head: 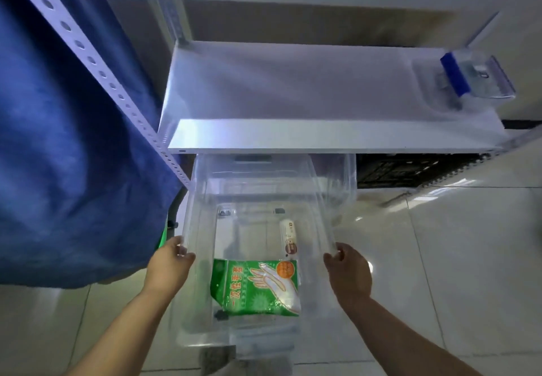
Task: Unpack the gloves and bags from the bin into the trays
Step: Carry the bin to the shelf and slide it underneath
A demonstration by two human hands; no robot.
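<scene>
Clear plastic bin (202,229): held in the lower middle of the frame, its long axis running from the bottom of the frame up toward the shelf; the far end sits under the shelf's front edge.
Left hand (168,267): closed on the bin's left rim, fingers curled over the edge.
Right hand (347,270): closed on the bin's right rim, thumb and fingers pinching the edge.
Glove packet (256,286): green and white, lying flat on the bin floor at the near end, between the two hands; its long axis runs across the frame, and the printed hand's fingers point to the left.
Bag roll (288,236): a white roll just above the glove packet, right of the bin's middle, its long axis running up and down the frame.
Shelf (293,141): white metal, across the middle of the frame.
Tray (425,88): clear, on the shelf's right end, with a blue-edged piece on it.
Blue cloth (58,141): fills the left side.
</scene>
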